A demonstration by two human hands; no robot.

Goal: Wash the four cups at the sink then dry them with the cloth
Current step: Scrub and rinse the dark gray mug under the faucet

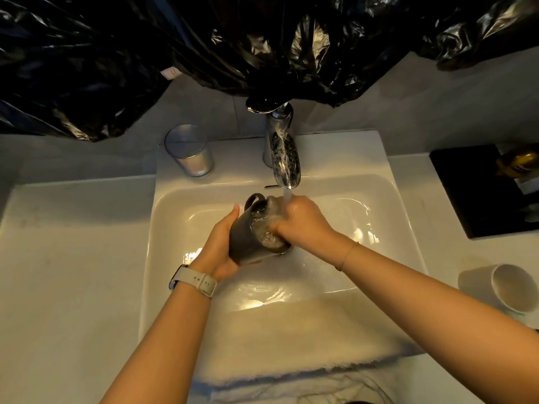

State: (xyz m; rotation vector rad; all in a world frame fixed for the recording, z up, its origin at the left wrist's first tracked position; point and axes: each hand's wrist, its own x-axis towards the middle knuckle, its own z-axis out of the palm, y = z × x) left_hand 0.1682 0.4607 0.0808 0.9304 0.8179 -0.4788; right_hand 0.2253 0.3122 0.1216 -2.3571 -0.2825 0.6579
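A dark mug (243, 239) with a handle at its far side is held tilted over the white sink (186, 217), under the running tap (284, 158). My left hand (218, 246) grips the mug's outer wall from the left. My right hand (300, 221) has its fingers curled inside the mug's water-filled mouth, and the stream falls on them. A glass cup (189, 151) stands on the sink's back left ledge. A white cup (513, 288) lies on its side on the counter at the right. A white cloth (291, 345) drapes over the sink's front edge.
Black plastic sheeting (233, 45) hangs over the wall behind the tap. A black tray (472, 196) with a gold-topped item stands on the counter at the back right. White counter (73, 272) stretches to the left of the basin.
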